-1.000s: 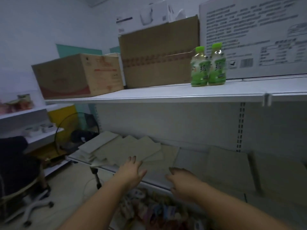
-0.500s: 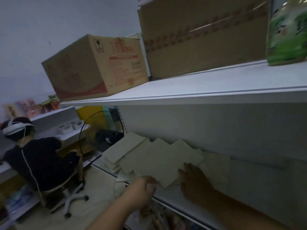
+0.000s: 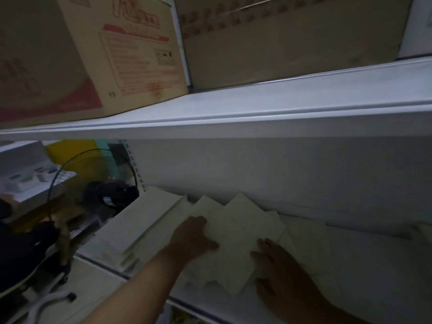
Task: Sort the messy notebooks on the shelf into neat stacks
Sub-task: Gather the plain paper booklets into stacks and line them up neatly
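Several pale cream notebooks lie fanned and overlapping on the lower white shelf (image 3: 364, 260). The top notebook (image 3: 240, 239) sits skewed like a diamond. My left hand (image 3: 191, 237) holds its left edge, thumb on the cover and fingers tucked underneath. My right hand (image 3: 278, 272) lies on the shelf by the notebook's lower right edge, fingers fairly straight against it. More notebooks (image 3: 149, 220) spread out to the left; another notebook (image 3: 304, 237) lies to the right.
The upper shelf (image 3: 257, 108) overhangs close above, carrying a printed cardboard box (image 3: 88, 52) and a plain cardboard box (image 3: 292, 38). A fan (image 3: 107, 195) stands left of the shelf end. A seated person in dark clothes (image 3: 21, 249) is at far left.
The view has moved closer and lower toward the lower shelf. My left hand has moved up from the shelf's front edge onto the top notebook's left edge. My right hand stays beside the pile.
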The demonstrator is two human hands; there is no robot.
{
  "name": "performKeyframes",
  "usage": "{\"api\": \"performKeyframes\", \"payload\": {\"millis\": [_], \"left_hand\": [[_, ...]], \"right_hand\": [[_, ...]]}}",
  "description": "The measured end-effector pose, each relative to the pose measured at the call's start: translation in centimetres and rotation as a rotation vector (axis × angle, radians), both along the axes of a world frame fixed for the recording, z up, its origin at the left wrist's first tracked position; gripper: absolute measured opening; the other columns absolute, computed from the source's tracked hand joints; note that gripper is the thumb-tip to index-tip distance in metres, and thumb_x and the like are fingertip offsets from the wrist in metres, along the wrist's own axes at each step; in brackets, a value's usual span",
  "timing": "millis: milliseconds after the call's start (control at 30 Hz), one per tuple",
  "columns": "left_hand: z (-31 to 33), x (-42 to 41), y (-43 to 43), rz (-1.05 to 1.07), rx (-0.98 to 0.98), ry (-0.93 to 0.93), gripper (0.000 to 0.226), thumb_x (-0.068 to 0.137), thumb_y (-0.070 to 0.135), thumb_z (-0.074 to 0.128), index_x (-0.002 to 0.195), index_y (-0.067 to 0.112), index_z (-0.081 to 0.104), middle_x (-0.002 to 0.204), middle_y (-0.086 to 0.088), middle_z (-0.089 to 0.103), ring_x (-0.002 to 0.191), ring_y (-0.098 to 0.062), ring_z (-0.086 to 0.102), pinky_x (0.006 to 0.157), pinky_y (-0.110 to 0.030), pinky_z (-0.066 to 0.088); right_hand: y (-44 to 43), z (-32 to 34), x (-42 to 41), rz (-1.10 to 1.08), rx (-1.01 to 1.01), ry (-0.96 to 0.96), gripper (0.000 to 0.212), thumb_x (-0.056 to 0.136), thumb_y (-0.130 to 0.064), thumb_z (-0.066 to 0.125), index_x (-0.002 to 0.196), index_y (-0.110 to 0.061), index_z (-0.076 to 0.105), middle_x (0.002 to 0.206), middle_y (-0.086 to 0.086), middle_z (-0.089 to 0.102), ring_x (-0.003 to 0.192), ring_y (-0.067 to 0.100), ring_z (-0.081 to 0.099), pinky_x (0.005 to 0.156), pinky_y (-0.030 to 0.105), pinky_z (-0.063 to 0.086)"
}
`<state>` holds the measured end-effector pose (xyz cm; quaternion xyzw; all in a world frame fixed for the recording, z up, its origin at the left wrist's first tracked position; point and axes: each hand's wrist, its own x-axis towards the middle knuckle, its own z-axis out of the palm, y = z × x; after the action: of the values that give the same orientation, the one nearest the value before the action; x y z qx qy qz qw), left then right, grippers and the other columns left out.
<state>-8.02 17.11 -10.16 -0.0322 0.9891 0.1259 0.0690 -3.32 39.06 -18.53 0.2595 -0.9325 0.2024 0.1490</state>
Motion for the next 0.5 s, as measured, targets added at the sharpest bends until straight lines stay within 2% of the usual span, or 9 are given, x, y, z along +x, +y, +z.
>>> {"api": "performKeyframes", "payload": {"millis": [67, 100, 167, 200, 233, 300, 367, 433, 500], "left_hand": [[0.4, -1.5, -0.7, -0.032, 0.113, -0.088, 0.083, 0.077, 0.039, 0.073, 0.145, 0.013, 0.032, 0.152, -0.006, 0.03, 0.138, -0.021, 0.032, 0.109, -0.029, 0.029], [0.4, -2.0, -1.1, -0.029, 0.243, -0.101, 0.075, 0.076, 0.031, 0.076, 0.139, 0.011, 0.041, 0.147, -0.007, 0.038, 0.132, -0.022, 0.04, 0.106, -0.032, 0.035], [0.0, -2.5, -2.5, 0.008, 0.604, -0.085, 0.045, 0.071, 0.016, 0.079, 0.11, 0.012, 0.058, 0.127, -0.011, 0.057, 0.109, -0.025, 0.057, 0.097, -0.042, 0.047], [-0.4, -2.6, -3.3, 0.037, 0.752, -0.058, 0.035, 0.071, 0.012, 0.079, 0.099, 0.015, 0.059, 0.115, -0.011, 0.063, 0.1, -0.026, 0.061, 0.094, -0.045, 0.05], [-0.8, -2.6, -4.2, 0.063, 0.853, -0.033, 0.032, 0.074, 0.011, 0.077, 0.099, 0.016, 0.057, 0.11, -0.007, 0.063, 0.097, -0.025, 0.06, 0.092, -0.045, 0.05], [-1.9, -3.2, -5.9, 0.059, 0.83, 0.011, 0.035, 0.083, 0.016, 0.07, 0.11, 0.015, 0.048, 0.113, 0.001, 0.054, 0.099, -0.022, 0.056, 0.092, -0.042, 0.049], [-2.7, -3.5, -6.9, 0.029, 0.803, 0.032, 0.038, 0.083, 0.022, 0.07, 0.11, 0.021, 0.042, 0.112, 0.004, 0.05, 0.1, -0.02, 0.054, 0.092, -0.04, 0.048], [-3.2, -3.6, -7.0, -0.014, 0.773, 0.052, 0.041, 0.077, 0.029, 0.073, 0.108, 0.017, 0.049, 0.116, -0.002, 0.059, 0.101, -0.024, 0.059, 0.091, -0.042, 0.049], [-3.5, -3.4, -6.6, -0.047, 0.635, 0.107, 0.046, 0.079, 0.029, 0.071, 0.116, 0.012, 0.05, 0.119, -0.008, 0.06, 0.106, -0.028, 0.059, 0.088, -0.038, 0.049]], "right_hand": [[0.1, -0.1, 0.1, -0.033, -0.056, 0.01, 0.054, 0.071, -0.045, 0.047, 0.122, -0.026, 0.048, 0.128, -0.002, 0.06, 0.119, 0.01, 0.044, 0.096, 0.02, 0.037], [0.2, 0.0, 0.2, -0.057, -0.106, -0.004, 0.055, 0.074, -0.043, 0.048, 0.127, -0.026, 0.047, 0.132, -0.005, 0.055, 0.121, 0.007, 0.043, 0.097, 0.018, 0.038], [0.6, -0.3, 0.2, -0.18, -0.204, 0.017, 0.054, 0.077, -0.038, 0.046, 0.13, -0.027, 0.046, 0.134, -0.007, 0.05, 0.122, 0.005, 0.043, 0.098, 0.019, 0.039], [0.6, -0.3, 0.3, -0.245, -0.235, 0.033, 0.053, 0.077, -0.036, 0.044, 0.129, -0.026, 0.048, 0.132, -0.003, 0.052, 0.12, 0.009, 0.046, 0.096, 0.023, 0.042], [0.4, -0.1, 0.2, -0.337, -0.236, 0.057, 0.051, 0.078, -0.035, 0.044, 0.127, -0.022, 0.051, 0.131, 0.002, 0.055, 0.119, 0.015, 0.05, 0.095, 0.027, 0.045], [-0.2, 0.7, 0.0, -0.544, -0.213, -0.007, 0.05, 0.086, -0.04, 0.048, 0.13, -0.016, 0.051, 0.138, 0.007, 0.048, 0.127, 0.023, 0.046, 0.106, 0.032, 0.036], [-1.0, 1.0, -0.2, -0.697, -0.119, -0.133, 0.062, 0.087, -0.052, 0.053, 0.138, -0.018, 0.041, 0.146, 0.003, 0.039, 0.135, 0.019, 0.035, 0.112, 0.03, 0.023], [-1.4, 1.1, -0.1, -0.803, -0.088, -0.173, 0.07, 0.081, -0.06, 0.056, 0.138, -0.02, 0.042, 0.141, 0.0, 0.045, 0.132, 0.017, 0.039, 0.11, 0.028, 0.024], [-1.8, 1.6, 0.1, -0.862, -0.14, -0.194, 0.069, 0.077, -0.062, 0.061, 0.132, -0.023, 0.049, 0.132, -0.001, 0.053, 0.124, 0.016, 0.046, 0.106, 0.028, 0.031]]}}
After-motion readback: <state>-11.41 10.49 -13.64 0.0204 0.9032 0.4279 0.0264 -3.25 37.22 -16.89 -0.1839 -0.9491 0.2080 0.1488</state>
